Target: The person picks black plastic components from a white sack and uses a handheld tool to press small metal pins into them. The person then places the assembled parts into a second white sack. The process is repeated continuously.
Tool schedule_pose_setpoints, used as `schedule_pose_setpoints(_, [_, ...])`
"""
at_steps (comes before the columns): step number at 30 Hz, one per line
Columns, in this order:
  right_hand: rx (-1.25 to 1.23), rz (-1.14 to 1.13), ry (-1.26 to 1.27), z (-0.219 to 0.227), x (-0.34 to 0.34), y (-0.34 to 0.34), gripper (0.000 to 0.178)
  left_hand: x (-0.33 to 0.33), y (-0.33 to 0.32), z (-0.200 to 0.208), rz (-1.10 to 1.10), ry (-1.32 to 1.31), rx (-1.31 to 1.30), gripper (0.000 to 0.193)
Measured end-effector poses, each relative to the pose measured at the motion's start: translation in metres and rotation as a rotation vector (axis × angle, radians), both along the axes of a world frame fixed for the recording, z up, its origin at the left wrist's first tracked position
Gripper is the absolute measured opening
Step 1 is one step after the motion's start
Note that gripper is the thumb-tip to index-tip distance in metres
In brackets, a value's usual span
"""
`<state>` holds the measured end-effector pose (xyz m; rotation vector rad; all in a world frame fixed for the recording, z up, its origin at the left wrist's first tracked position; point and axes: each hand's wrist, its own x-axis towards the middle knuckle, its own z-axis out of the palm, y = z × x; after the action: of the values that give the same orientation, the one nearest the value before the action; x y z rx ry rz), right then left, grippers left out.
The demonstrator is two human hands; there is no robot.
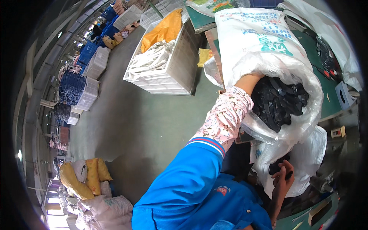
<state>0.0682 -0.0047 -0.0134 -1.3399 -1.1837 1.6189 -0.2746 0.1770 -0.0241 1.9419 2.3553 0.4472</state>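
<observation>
My left arm, in a blue sleeve with a pink floral oversleeve, reaches into an open white woven sack (pixel 260 38) with a clear plastic liner (pixel 306 122). Only the wrist and back of my left hand (pixel 250 82) show; the fingers are hidden by the liner's folds beside a heap of black flat strap-like pieces (pixel 278 101). Below the sack's mouth, my right hand (pixel 283 178) is closed with curled fingers around a small black piece (pixel 289 175). Its exact kind is too small to tell. A second translucent white bag (pixel 312 153) hangs right behind that hand, with something dark in it.
The sack lies on a green table (pixel 333 101), where red-handled tools (pixel 329 73) and a light blue box (pixel 345 96) stand at right. A white crate (pixel 168 82) with white cloth and an orange bag is on the floor. Yellow sacks (pixel 76 180) are piled lower left.
</observation>
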Motion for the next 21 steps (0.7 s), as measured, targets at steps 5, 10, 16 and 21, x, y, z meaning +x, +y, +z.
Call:
schedule_pose_setpoints(5, [0.035,-0.074,-0.177,-0.007,0.012,-0.038,0.027,-0.019,-0.003,-0.016,0.005,0.089,-0.051,0.043])
schedule_pose_setpoints(10, [0.010,0.068,-0.075,0.009,0.048,-0.078,0.025,-0.021,0.002,0.016,0.096,0.189,-0.249,0.052])
schedule_pose_setpoints(16, [0.016,-0.048,-0.045,0.019,0.083,-0.132,0.023,0.006,-0.028,0.061,-0.225,0.224,-0.002,0.056])
schedule_pose_setpoints(21, [0.038,-0.191,-0.038,-0.015,0.109,-0.128,0.022,0.028,-0.027,0.086,-0.319,0.392,-0.095,0.052])
